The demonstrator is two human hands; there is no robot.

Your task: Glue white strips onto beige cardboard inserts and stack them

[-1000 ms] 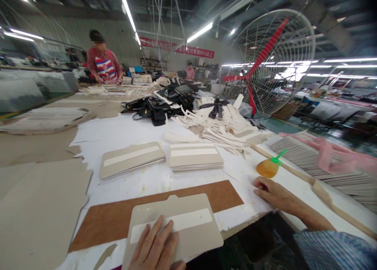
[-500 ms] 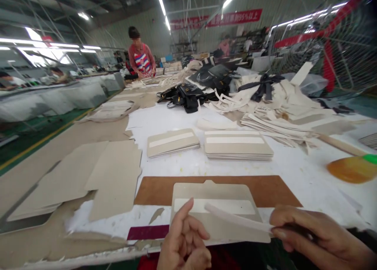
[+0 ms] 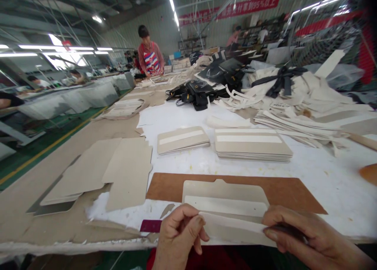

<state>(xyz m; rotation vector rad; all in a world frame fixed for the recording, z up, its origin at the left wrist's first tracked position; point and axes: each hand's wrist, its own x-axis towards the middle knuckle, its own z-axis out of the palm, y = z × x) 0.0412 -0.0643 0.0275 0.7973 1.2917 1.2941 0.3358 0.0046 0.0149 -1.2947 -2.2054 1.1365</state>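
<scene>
A white strip (image 3: 232,223) is stretched between my hands, low over a beige panel (image 3: 226,186) with a small tab on its far edge. My left hand (image 3: 178,234) pinches the strip's left end between thumb and fingers. At the other end, my right hand (image 3: 315,232) grips it, and a dark, slim object (image 3: 290,230) shows under those fingers, its kind unclear. Another white strip (image 3: 226,204) lies flat across the panel. Beneath the panel's far part is a brown board (image 3: 282,189). My left hand covers part of a dark purple piece (image 3: 150,225).
Two stacks of beige panels with white strips, left (image 3: 182,139) and right (image 3: 253,144), stand behind the board. Loose beige panels (image 3: 129,176) lie at left. Black bags (image 3: 197,91) and cut strips (image 3: 300,123) are piled farther back. A co-worker (image 3: 150,58) stands at the far end.
My left hand has gone from loosely open to pinching the free left end of the strip. The strip now lies straighter and nearer the panel's front edge. The view has shifted left.
</scene>
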